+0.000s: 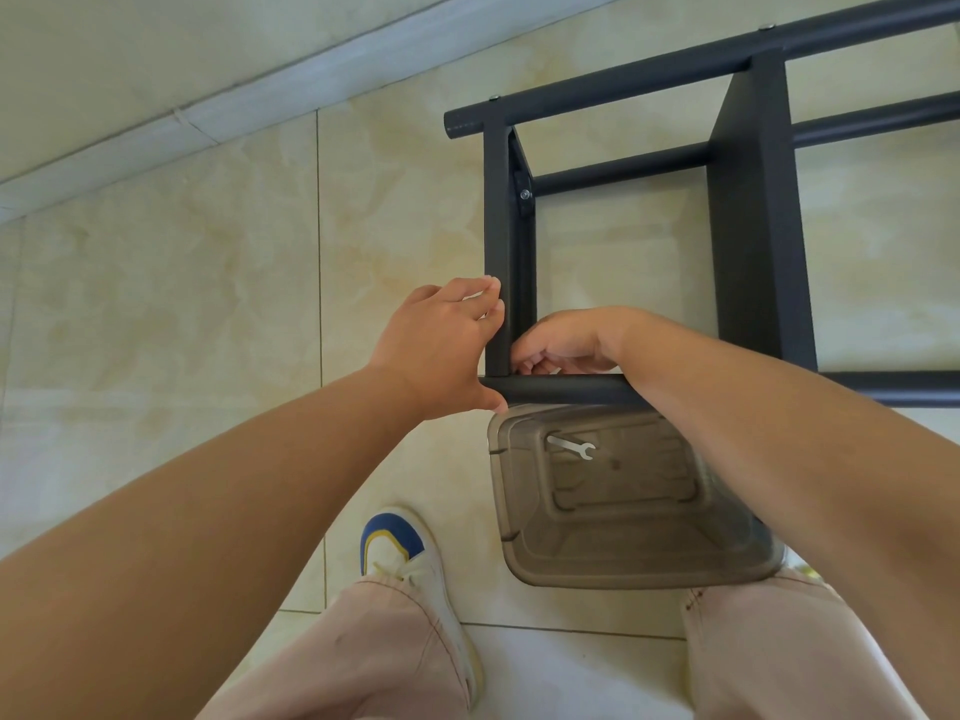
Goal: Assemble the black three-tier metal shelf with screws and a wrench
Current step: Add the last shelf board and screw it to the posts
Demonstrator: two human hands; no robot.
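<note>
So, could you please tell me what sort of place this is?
Probably an indoor room in a home: glossy beige floor tiles, a pale skirting board along the wall, and the shelf frame being assembled on the floor.

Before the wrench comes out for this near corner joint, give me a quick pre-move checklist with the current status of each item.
1. Left hand steadying the upright panel: ok.
2. Right hand at the corner above the near tube: ok.
3. Screw seated in the corner: cannot tell, fingers hide it.
4. Wrench within reach: ok, lying in the plastic bin.
5. A hand free for the wrench: not ok, both are on the shelf.
6. Far bracket bolt fitted: ok.
</note>
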